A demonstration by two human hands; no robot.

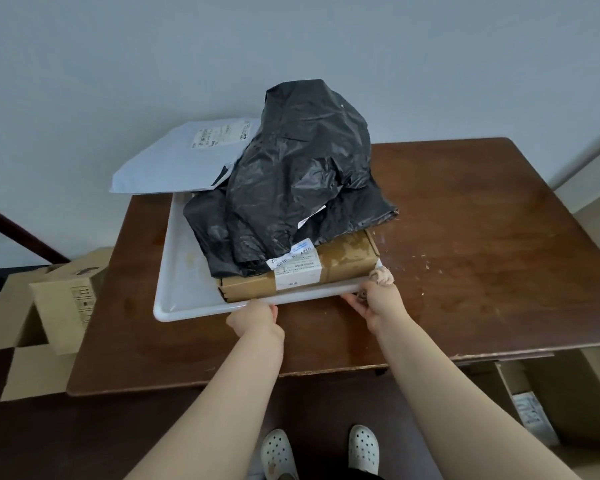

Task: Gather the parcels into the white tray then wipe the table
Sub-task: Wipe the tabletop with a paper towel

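Cardboard box (343, 261), black bags (291, 174) and grey mailer (174, 157) all lie piled in the white tray (174, 271) on the left half of the table (482, 237), so gathering looks done. My left hand (253, 318) and right hand (378, 303) grip its near rim, the right also bunching a cloth (383, 276); wiping remains.

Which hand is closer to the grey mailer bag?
Left. The left hand grips the white tray at its near rim, across the tray from the mailer bag; the right hand grips the near right corner, farther off.
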